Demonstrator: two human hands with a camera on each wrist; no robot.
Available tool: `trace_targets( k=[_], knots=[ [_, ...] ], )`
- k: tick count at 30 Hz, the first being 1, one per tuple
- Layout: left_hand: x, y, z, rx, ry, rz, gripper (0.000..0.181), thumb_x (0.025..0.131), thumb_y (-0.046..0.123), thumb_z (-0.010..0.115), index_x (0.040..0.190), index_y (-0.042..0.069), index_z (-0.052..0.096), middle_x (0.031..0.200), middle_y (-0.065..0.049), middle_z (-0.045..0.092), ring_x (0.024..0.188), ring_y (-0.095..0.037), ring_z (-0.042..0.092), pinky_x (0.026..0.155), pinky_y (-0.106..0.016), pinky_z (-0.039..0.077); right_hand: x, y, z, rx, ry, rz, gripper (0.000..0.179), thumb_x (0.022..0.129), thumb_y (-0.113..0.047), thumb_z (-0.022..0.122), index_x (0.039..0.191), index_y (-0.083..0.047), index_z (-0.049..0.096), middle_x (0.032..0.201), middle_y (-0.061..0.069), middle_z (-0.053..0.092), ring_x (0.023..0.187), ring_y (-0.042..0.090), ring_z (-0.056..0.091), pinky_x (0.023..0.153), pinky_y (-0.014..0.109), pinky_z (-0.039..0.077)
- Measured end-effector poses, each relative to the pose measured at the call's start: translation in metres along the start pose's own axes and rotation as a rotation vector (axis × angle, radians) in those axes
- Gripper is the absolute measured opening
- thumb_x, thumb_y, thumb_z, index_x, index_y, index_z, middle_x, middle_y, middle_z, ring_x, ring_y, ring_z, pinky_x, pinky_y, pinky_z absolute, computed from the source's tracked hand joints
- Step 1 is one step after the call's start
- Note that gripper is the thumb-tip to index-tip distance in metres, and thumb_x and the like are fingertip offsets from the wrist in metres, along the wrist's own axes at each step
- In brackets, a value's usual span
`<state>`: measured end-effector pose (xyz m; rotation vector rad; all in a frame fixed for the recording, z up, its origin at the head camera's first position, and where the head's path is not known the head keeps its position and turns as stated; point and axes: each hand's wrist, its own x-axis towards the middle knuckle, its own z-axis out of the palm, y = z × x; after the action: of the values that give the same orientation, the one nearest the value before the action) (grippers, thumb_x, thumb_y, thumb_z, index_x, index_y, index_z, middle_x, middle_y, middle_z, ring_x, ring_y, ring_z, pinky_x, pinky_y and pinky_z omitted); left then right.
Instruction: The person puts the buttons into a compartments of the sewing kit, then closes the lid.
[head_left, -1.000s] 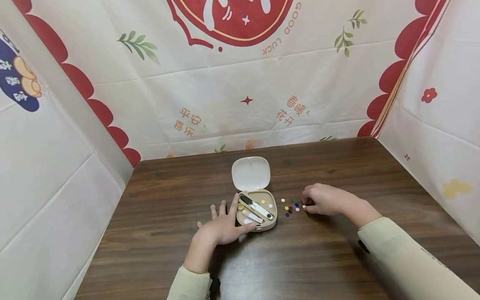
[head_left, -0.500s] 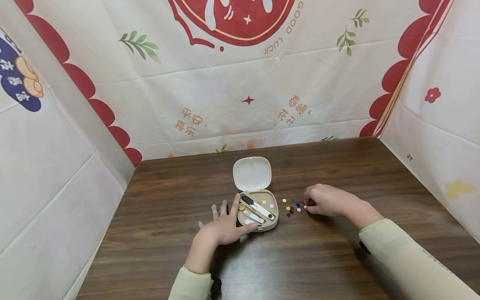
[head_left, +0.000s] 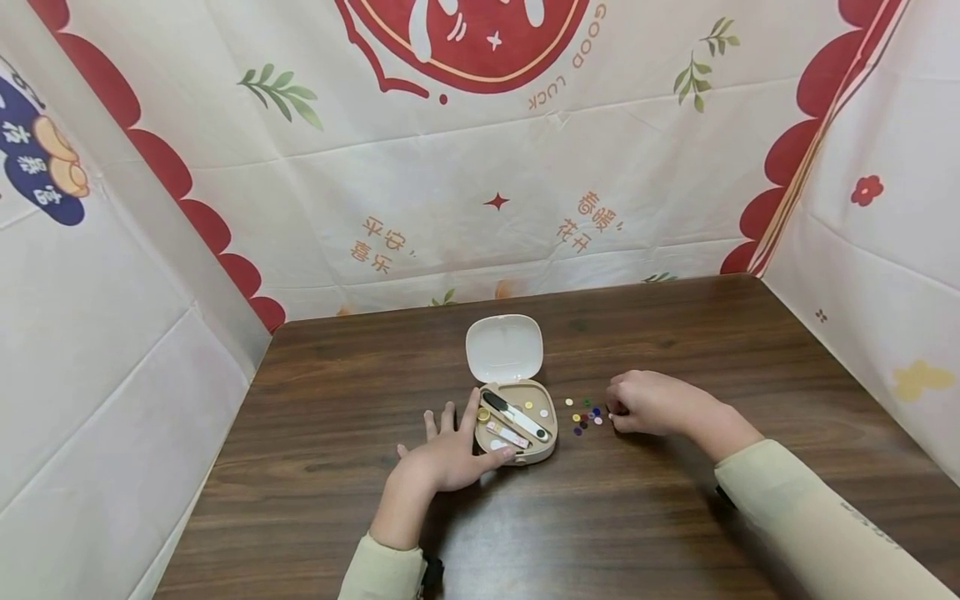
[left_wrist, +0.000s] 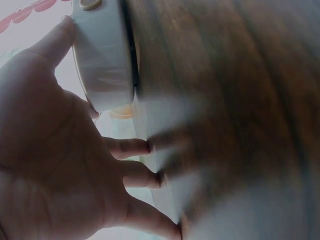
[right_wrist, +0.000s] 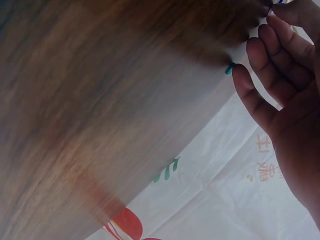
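In the head view, an opened sewing kit [head_left: 552, 442] lies on the table, its white lid [head_left: 504, 348] folded back. White-and-black snips [head_left: 517, 415], a folded tape measure [head_left: 507, 434] and a few buttons sit inside. My left hand [head_left: 444, 458] spreads straight fingers along its left side, thumb at the front rim and index at the left edge; the other fingertips rest on the table in the left wrist view. Right of the kit, my right hand [head_left: 647, 403] has curled fingers down at the tabletop, thumb and index pinching a small pale button [head_left: 611, 416], mostly hidden.
Several small coloured buttons [head_left: 584, 418] lie scattered between the kit and my right hand. By the little finger in the right wrist view is a small green piece [right_wrist: 230, 68]. Printed cloth [head_left: 450, 208] walls the table's [head_left: 337, 375] back and sides.
The right hand's fingertips have tucked in and turned slightly downward at the same spot. My left hand and the kit stay where they were.
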<state>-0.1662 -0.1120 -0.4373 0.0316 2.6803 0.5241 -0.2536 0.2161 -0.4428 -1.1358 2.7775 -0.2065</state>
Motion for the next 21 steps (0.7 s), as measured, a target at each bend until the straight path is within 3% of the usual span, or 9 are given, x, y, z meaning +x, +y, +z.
trace_targets(
  k=[13, 21],
  knots=[
    [-0.0002, -0.0003, 0.0008, -0.002, -0.007, -0.001, 0.103, 0.075, 0.09, 0.042, 0.154, 0.047, -0.009, 0.166, -0.011, 0.009, 0.152, -0.042, 0.002, 0.096, -0.087, 0.011, 0.0009, 0.002, 0.0023, -0.002, -0.024, -0.014, 0.017, 0.078, -0.014, 0.068, 0.069, -0.02, 0.055, 0.071, -0.01, 0.047, 0.057, 0.004, 0.039, 0.052, 0.021, 0.033],
    [-0.0019, -0.0007, -0.0008, -0.016, -0.01, -0.009, 0.102, 0.075, 0.089, 0.043, 0.153, 0.049, -0.009, 0.166, -0.01, 0.008, 0.152, -0.041, 0.001, 0.097, -0.087, 0.01, 0.0015, 0.0026, 0.0003, 0.031, 0.008, -0.046, 0.019, 0.077, -0.012, 0.069, 0.068, -0.021, 0.055, 0.069, -0.009, 0.048, 0.057, 0.001, 0.037, 0.052, 0.02, 0.032]
  ],
)
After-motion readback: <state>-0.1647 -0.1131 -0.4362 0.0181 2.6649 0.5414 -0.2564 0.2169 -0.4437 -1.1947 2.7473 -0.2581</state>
